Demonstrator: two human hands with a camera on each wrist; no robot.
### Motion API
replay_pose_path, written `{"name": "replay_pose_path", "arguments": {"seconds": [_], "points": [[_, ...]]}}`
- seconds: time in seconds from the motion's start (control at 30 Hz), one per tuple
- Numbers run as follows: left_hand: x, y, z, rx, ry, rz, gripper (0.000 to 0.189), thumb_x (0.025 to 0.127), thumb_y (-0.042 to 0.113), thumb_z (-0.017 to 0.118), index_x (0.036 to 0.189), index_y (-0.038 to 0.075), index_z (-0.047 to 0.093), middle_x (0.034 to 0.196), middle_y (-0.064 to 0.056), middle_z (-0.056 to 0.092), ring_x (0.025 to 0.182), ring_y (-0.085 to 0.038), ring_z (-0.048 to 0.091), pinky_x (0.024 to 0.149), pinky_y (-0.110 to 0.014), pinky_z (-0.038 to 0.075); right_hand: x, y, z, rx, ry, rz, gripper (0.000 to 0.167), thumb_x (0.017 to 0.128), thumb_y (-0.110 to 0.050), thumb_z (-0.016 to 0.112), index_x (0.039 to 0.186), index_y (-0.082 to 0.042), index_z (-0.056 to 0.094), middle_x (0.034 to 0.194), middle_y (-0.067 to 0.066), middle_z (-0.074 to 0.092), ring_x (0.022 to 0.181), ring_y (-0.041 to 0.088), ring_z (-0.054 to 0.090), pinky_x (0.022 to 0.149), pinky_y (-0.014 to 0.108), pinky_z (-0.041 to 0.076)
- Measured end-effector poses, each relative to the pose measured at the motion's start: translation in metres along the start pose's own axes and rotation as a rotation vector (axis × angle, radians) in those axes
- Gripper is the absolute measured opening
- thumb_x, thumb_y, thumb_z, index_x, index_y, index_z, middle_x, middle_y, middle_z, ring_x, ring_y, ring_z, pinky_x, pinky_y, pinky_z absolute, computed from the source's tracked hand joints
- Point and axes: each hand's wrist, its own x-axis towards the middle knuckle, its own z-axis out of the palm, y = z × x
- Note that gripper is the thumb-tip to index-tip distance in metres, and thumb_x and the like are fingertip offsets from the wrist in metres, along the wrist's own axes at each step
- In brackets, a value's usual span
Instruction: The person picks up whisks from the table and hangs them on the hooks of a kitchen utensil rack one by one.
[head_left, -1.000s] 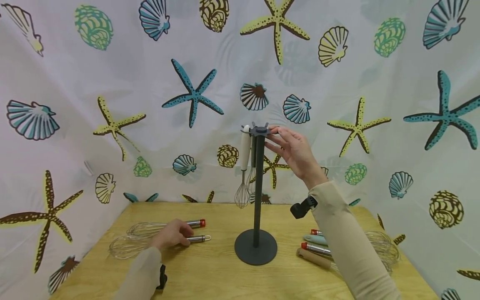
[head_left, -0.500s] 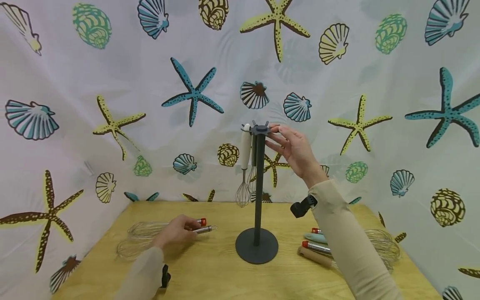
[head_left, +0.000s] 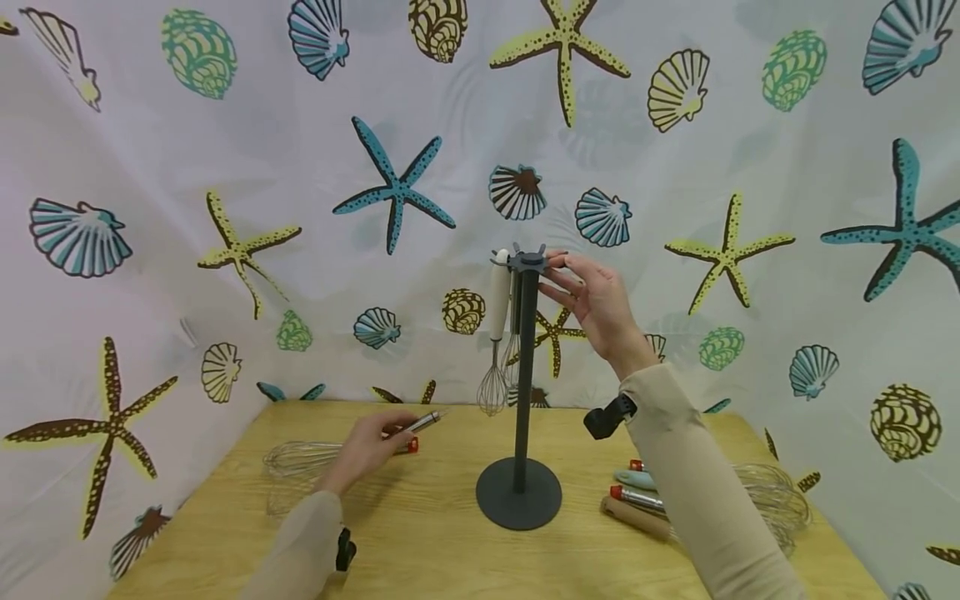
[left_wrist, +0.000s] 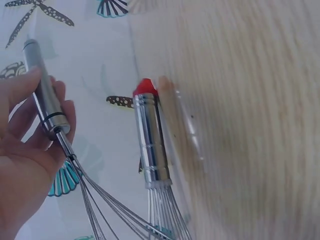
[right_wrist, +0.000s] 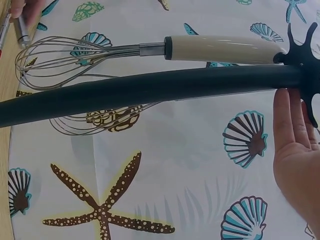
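while left hand (head_left: 367,448) grips steel whisk (left_wrist: 47,107) | right hand (head_left: 600,304) touches rack top (head_left: 527,260)

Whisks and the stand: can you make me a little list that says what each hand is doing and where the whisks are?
Left hand: holds a steel-handled whisk, lifted off the table.
Right hand: fingers straight, touching the top of the dark stand.
On the stand: a cream-handled whisk hangs from a hook, another whisk hangs behind it.
Left on the table: a red-tipped whisk.
Right on the table: several whisks lying together behind the right sleeve.
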Motion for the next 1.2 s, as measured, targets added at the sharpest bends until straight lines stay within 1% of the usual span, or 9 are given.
{"name": "replay_pose_path", "arguments": {"seconds": [0.1, 0.23, 0.37, 0.5, 0.6, 0.83, 0.93, 1.07, 1.2], "points": [[0.001, 0.008, 0.000, 0.005, 0.049, 0.054, 0.031, 0.096, 0.015, 0.063, 0.128, 0.013, 0.065, 0.119, -0.010, 0.069, 0.102, -0.026, 0.067, 0.079, -0.036, 0.056, 0.000, 0.001, 0.000, 0.006, 0.014, -0.013, 0.025, 0.103, -0.018, 0.050, 0.092, -0.004, 0.068, 0.132, 0.016, 0.055, 0.110, 0.021, 0.067, 0.097, 0.038, 0.052], [0.002, 0.019, 0.002, -0.005, 0.073, 0.094, 0.036, 0.097, 0.011, 0.062, 0.133, 0.009, 0.062, 0.125, -0.016, 0.065, 0.106, -0.031, 0.066, 0.081, -0.040, 0.056, 0.001, 0.004, 0.001, 0.015, 0.022, -0.029, 0.025, 0.102, -0.018, 0.050, 0.092, -0.005, 0.068, 0.127, 0.012, 0.059, 0.110, 0.020, 0.067, 0.096, 0.038, 0.053], [0.003, 0.025, 0.004, -0.016, 0.071, 0.079, 0.038, 0.096, 0.007, 0.062, 0.134, 0.011, 0.061, 0.127, -0.017, 0.064, 0.104, -0.029, 0.065, 0.079, -0.038, 0.056, 0.002, 0.007, 0.003, 0.011, 0.025, -0.039, 0.024, 0.102, -0.019, 0.051, 0.092, -0.005, 0.068, 0.129, 0.013, 0.058, 0.110, 0.020, 0.067, 0.096, 0.037, 0.053], [0.003, 0.027, 0.007, -0.053, 0.068, 0.056, 0.039, 0.095, 0.004, 0.062, 0.133, 0.012, 0.062, 0.124, -0.017, 0.065, 0.095, -0.026, 0.065, 0.067, -0.029, 0.052, 0.002, 0.007, 0.003, 0.009, 0.027, -0.036, 0.024, 0.102, -0.019, 0.051, 0.091, -0.005, 0.068, 0.129, 0.014, 0.057, 0.109, 0.019, 0.067, 0.096, 0.037, 0.053], [0.004, 0.029, 0.008, -0.072, 0.069, 0.041, 0.039, 0.095, 0.004, 0.063, 0.133, 0.013, 0.062, 0.122, -0.018, 0.065, 0.092, -0.026, 0.064, 0.060, -0.026, 0.050, 0.001, 0.007, 0.003, 0.004, 0.030, -0.034, 0.025, 0.102, -0.019, 0.050, 0.091, -0.007, 0.068, 0.128, 0.011, 0.058, 0.109, 0.018, 0.067, 0.096, 0.037, 0.053], [0.004, 0.035, 0.007, -0.070, 0.107, 0.055, 0.040, 0.096, 0.006, 0.061, 0.135, 0.013, 0.060, 0.131, -0.016, 0.061, 0.108, -0.029, 0.063, 0.076, -0.034, 0.055, 0.001, 0.005, 0.004, 0.007, 0.025, -0.040, 0.025, 0.103, -0.018, 0.050, 0.091, -0.007, 0.069, 0.127, 0.010, 0.059, 0.108, 0.018, 0.067, 0.095, 0.037, 0.053], [0.003, 0.036, 0.007, -0.101, 0.114, 0.039, 0.040, 0.097, 0.007, 0.060, 0.136, 0.014, 0.059, 0.129, -0.017, 0.061, 0.098, -0.027, 0.065, 0.065, -0.032, 0.055, 0.001, 0.005, 0.004, 0.012, 0.026, -0.035, 0.026, 0.103, -0.018, 0.049, 0.090, -0.007, 0.069, 0.129, 0.012, 0.058, 0.108, 0.018, 0.067, 0.095, 0.037, 0.053], [0.002, 0.037, 0.006, -0.146, 0.127, 0.012, 0.041, 0.098, 0.007, 0.059, 0.138, 0.016, 0.058, 0.125, -0.018, 0.062, 0.073, -0.021, 0.059, 0.046, -0.028, 0.043, 0.000, 0.005, 0.004, 0.012, 0.033, -0.033, 0.027, 0.104, -0.018, 0.047, 0.090, -0.007, 0.068, 0.133, 0.015, 0.055, 0.108, 0.018, 0.067, 0.096, 0.037, 0.053], [0.002, 0.040, 0.005, -0.155, 0.158, 0.021, 0.040, 0.098, 0.007, 0.059, 0.137, 0.015, 0.058, 0.123, -0.019, 0.064, 0.066, -0.018, 0.052, 0.047, -0.026, 0.040, 0.000, 0.005, 0.004, 0.008, 0.036, -0.035, 0.027, 0.104, -0.018, 0.048, 0.090, -0.008, 0.068, 0.136, 0.019, 0.052, 0.108, 0.018, 0.067, 0.096, 0.038, 0.053]]}}
